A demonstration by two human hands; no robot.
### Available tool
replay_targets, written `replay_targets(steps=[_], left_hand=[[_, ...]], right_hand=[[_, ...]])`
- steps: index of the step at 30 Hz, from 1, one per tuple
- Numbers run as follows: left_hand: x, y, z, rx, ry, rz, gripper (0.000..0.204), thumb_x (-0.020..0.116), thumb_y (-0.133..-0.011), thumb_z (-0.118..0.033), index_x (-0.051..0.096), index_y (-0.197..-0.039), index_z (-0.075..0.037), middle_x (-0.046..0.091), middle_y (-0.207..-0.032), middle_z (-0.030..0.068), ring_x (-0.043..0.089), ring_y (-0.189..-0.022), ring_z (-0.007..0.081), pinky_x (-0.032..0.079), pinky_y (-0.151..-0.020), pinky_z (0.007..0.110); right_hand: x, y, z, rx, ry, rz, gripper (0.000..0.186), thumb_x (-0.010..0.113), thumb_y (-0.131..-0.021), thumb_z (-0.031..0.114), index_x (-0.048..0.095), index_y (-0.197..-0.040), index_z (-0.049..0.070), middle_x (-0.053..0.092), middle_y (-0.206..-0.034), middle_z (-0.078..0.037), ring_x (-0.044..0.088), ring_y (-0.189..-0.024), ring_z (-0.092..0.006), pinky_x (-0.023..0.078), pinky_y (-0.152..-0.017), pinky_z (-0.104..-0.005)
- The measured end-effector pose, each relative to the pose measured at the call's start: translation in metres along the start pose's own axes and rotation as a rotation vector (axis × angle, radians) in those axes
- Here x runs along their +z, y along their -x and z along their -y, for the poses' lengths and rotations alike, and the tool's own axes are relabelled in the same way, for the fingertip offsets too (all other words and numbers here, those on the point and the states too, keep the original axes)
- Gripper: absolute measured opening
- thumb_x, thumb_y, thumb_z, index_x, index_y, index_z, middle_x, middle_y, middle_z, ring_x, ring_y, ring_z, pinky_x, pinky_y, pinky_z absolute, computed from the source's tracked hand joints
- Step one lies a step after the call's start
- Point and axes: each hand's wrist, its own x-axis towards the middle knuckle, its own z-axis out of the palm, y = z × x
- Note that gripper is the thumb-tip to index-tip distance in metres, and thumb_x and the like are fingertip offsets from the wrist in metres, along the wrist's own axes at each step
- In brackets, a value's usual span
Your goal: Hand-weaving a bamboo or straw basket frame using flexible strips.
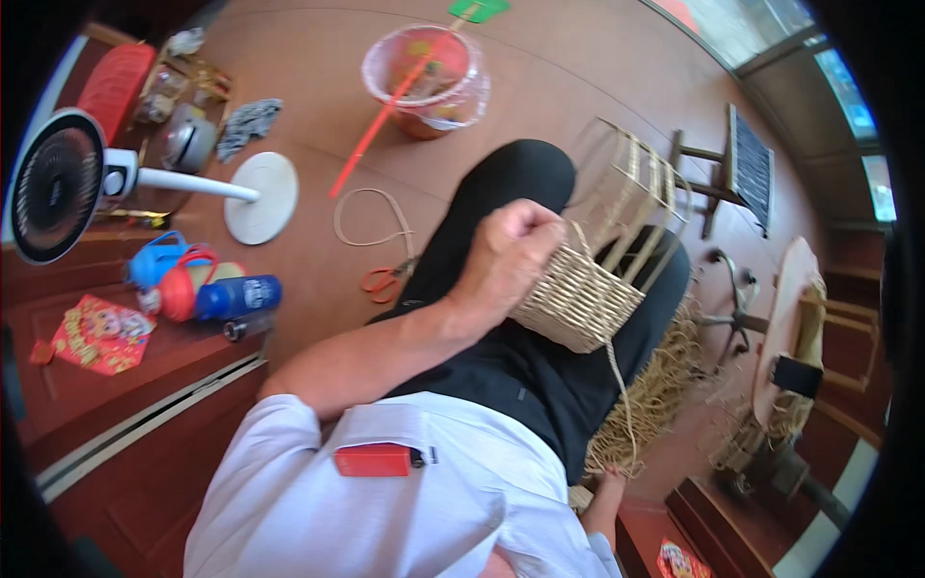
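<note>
A half-woven straw-coloured basket [584, 302] rests tilted on my lap between my black-trousered legs. Its lower part is tightly woven, while bare frame strips [644, 171] stick out at the far right end. My left hand [520, 249] is closed on the basket's rim, fingertips pinched beside a small loop of cord. From the basket's near corner a twisted straw cord [621, 390] runs down to my right hand [607, 484], low at the right by my hip. The fingers there look closed around the cord, though they are small and partly hidden.
A heap of loose straw cord [650, 409] lies right of my leg. Orange-handled scissors [383, 282] and a cord loop are on the floor at left. Beyond stand a lined bucket [424, 82] and a white fan [260, 197]. Bottles [238, 297] crowd the left; a stool [742, 169] stands right.
</note>
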Motion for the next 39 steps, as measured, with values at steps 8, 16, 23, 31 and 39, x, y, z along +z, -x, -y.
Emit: replay_targets(steps=[8, 16, 23, 31, 39], left_hand=[[0.003, 0.000, -0.010, -0.040, 0.044, 0.005, 0.014, 0.076, -0.114, -0.014, 0.072, -0.115, -0.001, 0.070, -0.086, -0.0024, 0.057, -0.069, 0.0010, 0.048, -0.061, 0.022], [-0.001, 0.010, 0.004, 0.075, 0.008, 0.040, 0.019, 0.076, -0.120, -0.024, 0.078, -0.115, -0.006, 0.067, -0.091, -0.0081, 0.050, -0.076, -0.0002, 0.044, -0.070, 0.020], [-0.007, 0.012, 0.000, 0.027, 0.020, 0.115, 0.023, 0.077, -0.119, -0.027, 0.082, -0.119, -0.004, 0.070, -0.094, -0.0067, 0.051, -0.078, 0.0011, 0.046, -0.072, 0.021], [-0.012, 0.007, -0.005, 0.011, -0.010, 0.186, 0.027, 0.076, -0.119, -0.027, 0.082, -0.127, -0.002, 0.072, -0.096, -0.0050, 0.054, -0.080, 0.0023, 0.047, -0.075, 0.022], [-0.015, 0.003, -0.012, -0.035, -0.032, 0.269, 0.031, 0.072, -0.122, -0.031, 0.082, -0.129, -0.003, 0.068, -0.096, -0.0073, 0.053, -0.083, 0.0033, 0.046, -0.077, 0.022]], right_hand=[[-0.312, -0.040, 0.049, -0.218, -2.511, -0.351, 0.032, 0.070, -0.116, 0.020, 0.074, -0.142, 0.001, 0.079, -0.133, -0.015, 0.075, -0.127, -0.0292, 0.064, -0.110, -0.0490], [-0.487, 0.228, 0.319, -0.812, -0.413, -1.682, 0.052, 0.083, -0.106, 0.005, 0.068, -0.155, -0.004, 0.073, -0.155, -0.022, 0.069, -0.142, -0.0332, 0.053, -0.125, -0.0443], [-0.435, 0.225, 0.421, -1.349, -0.641, -0.906, 0.025, 0.083, -0.089, -0.004, 0.087, -0.112, 0.006, 0.085, -0.105, -0.012, 0.081, -0.096, -0.0261, 0.064, -0.080, -0.0363], [-0.433, 0.191, 0.467, -1.124, -0.575, -0.889, 0.055, 0.079, -0.099, -0.001, 0.074, -0.154, 0.007, 0.076, -0.151, -0.020, 0.085, -0.101, -0.0291, 0.069, -0.080, -0.0396], [-0.495, 0.185, 0.494, -1.159, -0.551, -0.870, 0.064, 0.077, -0.106, 0.001, 0.064, -0.168, 0.012, 0.086, -0.136, -0.009, 0.081, -0.089, -0.0210, 0.064, -0.074, -0.0355]])
